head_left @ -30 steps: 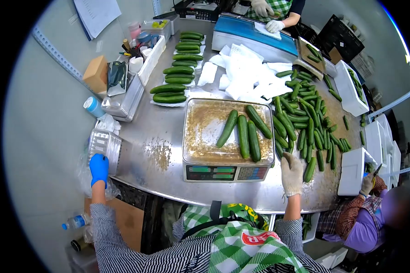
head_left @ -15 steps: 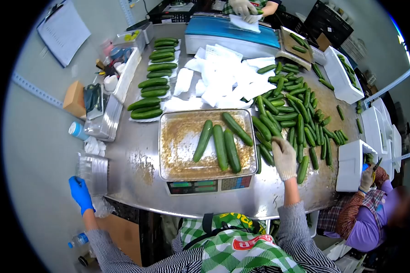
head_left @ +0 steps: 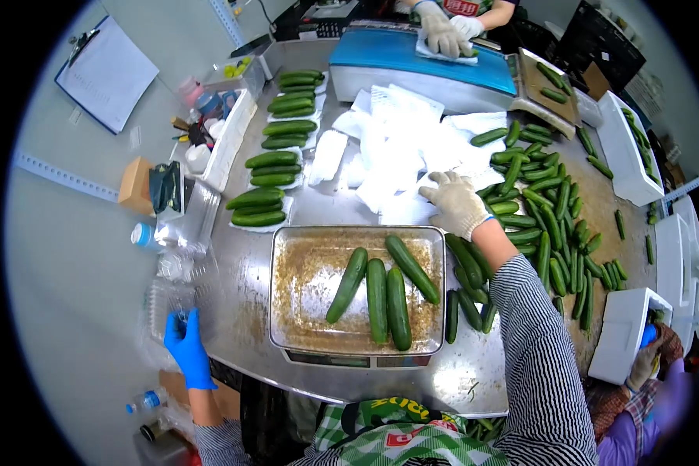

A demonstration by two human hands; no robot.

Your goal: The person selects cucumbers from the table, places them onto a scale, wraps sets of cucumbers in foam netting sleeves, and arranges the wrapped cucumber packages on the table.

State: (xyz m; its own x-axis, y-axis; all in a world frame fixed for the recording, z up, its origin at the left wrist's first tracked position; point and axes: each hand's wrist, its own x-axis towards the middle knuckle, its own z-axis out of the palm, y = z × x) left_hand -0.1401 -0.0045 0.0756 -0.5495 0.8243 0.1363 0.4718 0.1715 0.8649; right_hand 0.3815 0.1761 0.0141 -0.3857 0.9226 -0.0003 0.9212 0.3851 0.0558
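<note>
At twelve o'clock, cream-knit-gloved right hand (head_left: pixel 457 206) splays by white sheets (head_left: pixel 404 144). Past bare steel (head_left: pixel 241 264), blue-gloved left hand (head_left: pixel 190 353), grip unclear, hangs at clear-plastic boxes (head_left: pixel 169 293).

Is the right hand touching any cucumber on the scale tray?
Apart: the head view shows the right hand beyond the far rim of the scale tray, with a visible gap to its cucumbers.
</note>
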